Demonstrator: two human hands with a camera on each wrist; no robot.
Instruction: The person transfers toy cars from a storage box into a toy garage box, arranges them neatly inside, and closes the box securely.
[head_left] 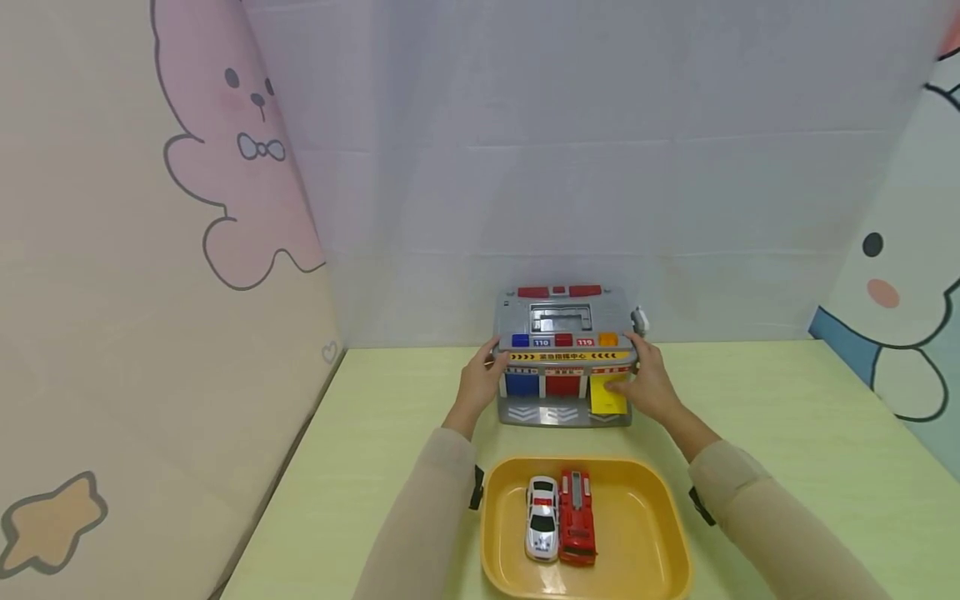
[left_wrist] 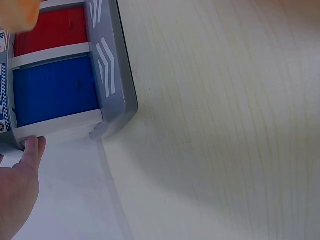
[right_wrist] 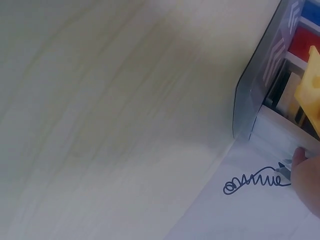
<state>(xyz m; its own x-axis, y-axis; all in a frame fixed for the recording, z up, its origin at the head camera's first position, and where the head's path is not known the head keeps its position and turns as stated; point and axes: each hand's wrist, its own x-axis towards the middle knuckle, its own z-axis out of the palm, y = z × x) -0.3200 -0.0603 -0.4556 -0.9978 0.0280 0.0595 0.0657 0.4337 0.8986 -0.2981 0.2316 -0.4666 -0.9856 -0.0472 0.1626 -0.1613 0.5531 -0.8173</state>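
Note:
A grey toy emergency garage [head_left: 555, 412] stands on the table against the back wall, with blue [head_left: 522, 385], red [head_left: 562, 385] and yellow [head_left: 609, 402] doors in front. My left hand [head_left: 476, 385] grips its left side, the thumb at the front edge and the fingers along the side wall. On the opposite side my right hand [head_left: 651, 385] holds the garage, its thumb at the yellow door. That door [right_wrist: 311, 95] is swung outward in the right wrist view, baring a dark bay behind it. Both the blue door [left_wrist: 55, 90] and the red one are down.
In front of the garage sits a yellow tray [head_left: 678, 542] with a white police car [head_left: 542, 521] and a red fire truck [head_left: 577, 525] side by side. A dark coiled cord [right_wrist: 257, 178] hangs by the garage's right side. Cartoon-printed walls enclose the table [head_left: 405, 383].

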